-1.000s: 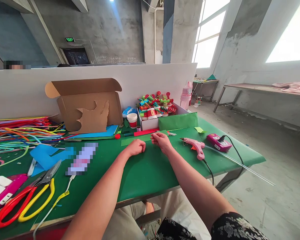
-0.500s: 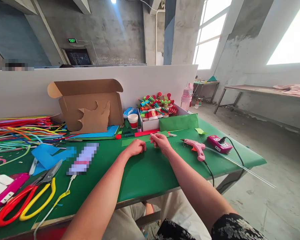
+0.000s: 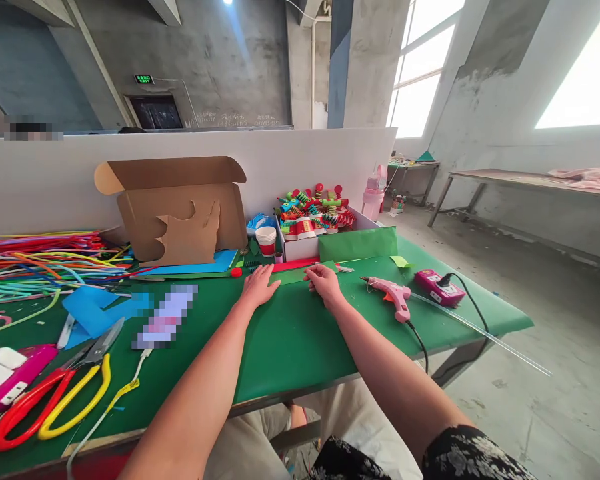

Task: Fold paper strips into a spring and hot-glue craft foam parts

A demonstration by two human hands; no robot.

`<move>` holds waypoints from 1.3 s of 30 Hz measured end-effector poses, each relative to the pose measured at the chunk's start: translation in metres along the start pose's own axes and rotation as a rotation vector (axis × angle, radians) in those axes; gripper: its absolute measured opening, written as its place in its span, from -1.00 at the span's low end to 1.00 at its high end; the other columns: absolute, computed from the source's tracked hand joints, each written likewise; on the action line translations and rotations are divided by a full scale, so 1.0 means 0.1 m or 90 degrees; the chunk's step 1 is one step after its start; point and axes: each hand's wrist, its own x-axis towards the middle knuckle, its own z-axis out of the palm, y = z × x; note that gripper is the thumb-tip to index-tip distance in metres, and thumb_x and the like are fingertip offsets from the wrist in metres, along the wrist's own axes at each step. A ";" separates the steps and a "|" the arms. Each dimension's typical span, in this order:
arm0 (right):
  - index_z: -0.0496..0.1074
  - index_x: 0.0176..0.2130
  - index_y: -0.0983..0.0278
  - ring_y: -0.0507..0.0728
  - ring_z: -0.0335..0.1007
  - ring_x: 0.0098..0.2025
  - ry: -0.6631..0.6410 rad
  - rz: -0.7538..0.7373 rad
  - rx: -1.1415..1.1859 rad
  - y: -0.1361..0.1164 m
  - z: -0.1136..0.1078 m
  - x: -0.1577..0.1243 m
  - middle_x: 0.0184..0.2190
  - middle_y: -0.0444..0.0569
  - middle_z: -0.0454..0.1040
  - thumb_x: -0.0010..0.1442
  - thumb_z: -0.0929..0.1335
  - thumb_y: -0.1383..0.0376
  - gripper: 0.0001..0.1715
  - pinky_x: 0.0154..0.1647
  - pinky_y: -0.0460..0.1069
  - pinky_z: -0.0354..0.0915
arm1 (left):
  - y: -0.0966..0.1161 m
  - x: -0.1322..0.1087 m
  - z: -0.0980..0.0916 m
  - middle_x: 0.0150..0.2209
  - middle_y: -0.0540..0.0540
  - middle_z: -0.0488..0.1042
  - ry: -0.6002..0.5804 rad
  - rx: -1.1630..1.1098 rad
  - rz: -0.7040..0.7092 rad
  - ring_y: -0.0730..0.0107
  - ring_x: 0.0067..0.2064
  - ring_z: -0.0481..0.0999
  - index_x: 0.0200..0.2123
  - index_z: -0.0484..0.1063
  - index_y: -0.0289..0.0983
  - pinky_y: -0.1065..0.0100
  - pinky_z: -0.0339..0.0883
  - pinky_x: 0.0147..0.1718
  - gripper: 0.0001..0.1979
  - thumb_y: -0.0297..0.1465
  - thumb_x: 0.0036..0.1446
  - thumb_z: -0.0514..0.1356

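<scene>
My left hand (image 3: 259,288) lies with its fingers spread at the left end of a light green paper strip (image 3: 296,275) on the green table (image 3: 290,347). To its right my right hand (image 3: 323,283) is bent, thumb and fingertips together near the strip; whether something small is between them I cannot make out. Just behind the hands are a red strip (image 3: 300,264) and a dark green coil (image 3: 251,265). A red disc (image 3: 236,272) sits left of my left hand.
A pink glue gun (image 3: 394,295) and a magenta power block (image 3: 439,288) are on the right. Behind stand a box of colourful figures (image 3: 300,251), a paper cup (image 3: 266,241) and a cardboard box (image 3: 180,227). Large scissors (image 3: 55,400) and pipe cleaners (image 3: 55,267) are at left.
My left hand has moved left and forward, and its curled fingers have opened out. The right hand has stayed in nearly the same place.
</scene>
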 end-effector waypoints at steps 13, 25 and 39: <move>0.38 -0.49 0.25 -0.07 0.17 -0.66 0.002 -0.008 0.019 0.03 -0.03 0.02 -0.61 -0.18 0.44 -0.01 0.41 0.27 -0.87 -0.66 -0.16 0.18 | 0.02 0.01 -0.02 -0.06 -0.18 0.58 0.079 -0.111 0.030 0.13 -0.03 0.51 -0.03 0.52 -0.23 0.22 0.34 -0.04 -0.65 -0.46 0.14 0.09; 0.40 -0.51 0.27 -0.08 0.16 -0.68 -0.016 0.009 -0.039 -0.03 0.00 -0.02 -0.63 -0.19 0.42 0.01 0.36 0.38 -0.91 -0.67 -0.16 0.17 | 0.04 0.06 0.06 0.06 -0.14 0.51 0.014 -0.160 0.070 0.12 0.11 0.41 -0.08 0.57 -0.19 0.12 0.27 0.11 -0.67 -0.46 0.14 0.09; 0.34 -0.39 0.28 0.05 0.46 -0.49 -0.093 0.224 0.288 -0.10 -0.01 -0.01 -0.47 0.00 0.52 0.26 0.34 0.15 -0.72 -0.44 -0.04 0.46 | 0.29 -0.25 -0.33 -0.09 -0.28 0.59 -0.296 -0.779 0.132 0.07 0.00 0.53 -0.11 0.58 -0.32 0.09 0.36 0.01 -0.50 -0.04 0.07 0.25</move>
